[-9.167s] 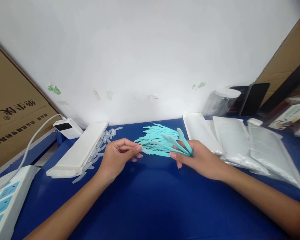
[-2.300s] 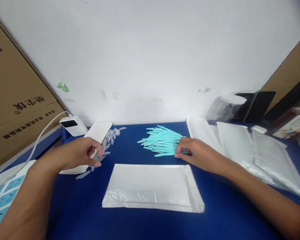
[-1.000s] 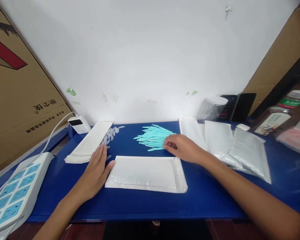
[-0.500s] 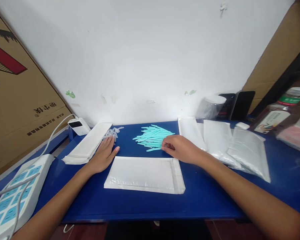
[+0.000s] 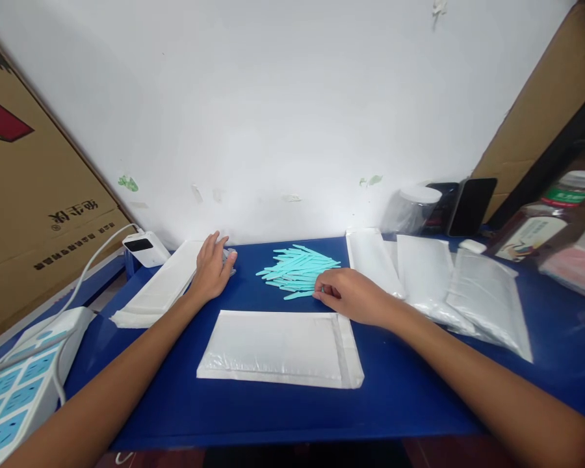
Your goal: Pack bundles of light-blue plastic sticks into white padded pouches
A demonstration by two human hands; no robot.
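Note:
My left hand [image 5: 211,268] is spread, reaching over a small pile of translucent greyish pieces [image 5: 230,260] that it mostly covers. Beside it on the left lies a stack of white padded envelopes [image 5: 151,289]. My right hand [image 5: 345,294] is closed, its thumb and fingers bent together at the right end of a heap of thin turquoise plastic sticks [image 5: 297,270]. Whatever it may pinch is hidden by the fingers. A single white bubble envelope [image 5: 277,348] lies flat in front of both hands on the blue table [image 5: 283,416].
Several white envelopes [image 5: 424,276] lie to the right, some bulging. Behind them stand a clear lidded jar [image 5: 412,211], a black phone [image 5: 472,207] and a bottle [image 5: 536,224]. At left are a power strip [image 5: 26,383], a white device [image 5: 146,249] and a large carton [image 5: 34,175].
My left hand has moved up and farther over the translucent pieces, its fingers spreading wider. My right hand stays at the turquoise sticks, nearly still. The view has shifted slightly.

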